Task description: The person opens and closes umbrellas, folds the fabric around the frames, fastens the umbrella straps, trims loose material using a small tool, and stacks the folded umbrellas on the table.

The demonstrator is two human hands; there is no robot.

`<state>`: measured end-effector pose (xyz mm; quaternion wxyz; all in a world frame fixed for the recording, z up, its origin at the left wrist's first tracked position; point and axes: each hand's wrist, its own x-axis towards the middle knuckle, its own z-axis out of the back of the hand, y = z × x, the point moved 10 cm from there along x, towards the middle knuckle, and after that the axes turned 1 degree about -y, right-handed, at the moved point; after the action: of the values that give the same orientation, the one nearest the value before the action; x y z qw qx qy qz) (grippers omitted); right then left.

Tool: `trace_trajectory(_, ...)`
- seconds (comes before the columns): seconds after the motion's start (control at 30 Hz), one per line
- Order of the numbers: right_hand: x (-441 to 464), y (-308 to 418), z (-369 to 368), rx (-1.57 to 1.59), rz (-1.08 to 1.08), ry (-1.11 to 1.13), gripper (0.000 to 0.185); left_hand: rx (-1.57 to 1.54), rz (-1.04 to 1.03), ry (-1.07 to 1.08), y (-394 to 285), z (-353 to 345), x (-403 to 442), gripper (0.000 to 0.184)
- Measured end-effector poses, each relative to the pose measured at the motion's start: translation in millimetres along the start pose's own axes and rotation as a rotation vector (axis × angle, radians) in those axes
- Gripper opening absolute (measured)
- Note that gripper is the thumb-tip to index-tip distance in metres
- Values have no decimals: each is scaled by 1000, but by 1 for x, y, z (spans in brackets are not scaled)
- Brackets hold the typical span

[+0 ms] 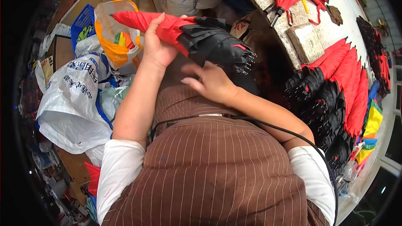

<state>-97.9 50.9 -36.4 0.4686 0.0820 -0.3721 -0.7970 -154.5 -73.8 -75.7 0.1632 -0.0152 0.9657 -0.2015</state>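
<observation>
At the left end the umbrella (197,35) narrows to a red point in the upper left of the frame; the cloth there looks thin, soft and perhaps a little slippery, wound round what is probably a stiff shaft. The left hand (158,48) is closed round this red part, thumb over the near side and fingers mostly hidden behind, which looks a sound place to grip. The whole thing should be light. Towards the upper middle the black cloth puffs into loose folds that would likely give when squeezed. At its right end the rib tips (251,58) fan out; they look thin and easily bent or snagged, so a hold is better kept away from them.

The umbrella lies across the upper middle of the frame, slanting down to the right, its point beyond the left hand. The right hand (213,81), near the centre, is just below the black folds, partly open with fingers loosely bent and blurred; nothing shows in it, and whether it touches the cloth I cannot tell.
</observation>
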Motion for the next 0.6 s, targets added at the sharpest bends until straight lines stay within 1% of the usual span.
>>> trace_trajectory(0.03,2,-8,0,-6,-9,-7,29,-22,17,5,6,1,-1,38)
trace_trajectory(0.1,14,-8,18,-66,204,-175,31,-48,47,15,19,0,-4,37)
trace_trajectory(0.13,16,-6,26,-99,313,-256,33,-36,119,42,33,-4,-8,38)
trace_trajectory(0.17,21,-14,26,-107,307,-257,33,-23,188,69,46,-9,-12,38)
trace_trajectory(0.2,30,-38,22,273,150,-179,34,-9,256,95,58,-13,-15,39)
trace_trajectory(0.27,38,-74,-7,1026,-175,-10,37,-51,259,112,67,-15,-13,41)
trace_trajectory(0.3,41,-77,-12,1021,-173,-11,37,-91,252,124,69,-15,-11,43)
trace_trajectory(0.37,45,-87,-26,1306,-237,-21,37,-133,240,139,64,-8,-14,44)
trace_trajectory(0.4,47,-93,-30,1444,-269,-27,38,140,248,43,56,16,-17,44)
trace_trajectory(0.43,48,-93,-24,1432,-266,-29,38,411,253,-53,45,37,-22,44)
trace_trajectory(0.47,48,-91,-5,1014,-166,-109,41,682,253,-148,37,55,-25,43)
trace_trajectory(0.5,46,-83,13,594,-69,-182,45,680,252,-133,37,49,-28,43)
trace_trajectory(0.53,44,-72,25,174,22,-244,48,850,-95,-29,5,20,-32,40)
trace_trajectory(0.57,46,-74,23,164,18,-244,48,998,-450,75,-23,-13,-44,38)
trace_trajectory(0.6,50,-80,13,242,-29,-213,51,989,-447,79,-22,-26,-43,38)
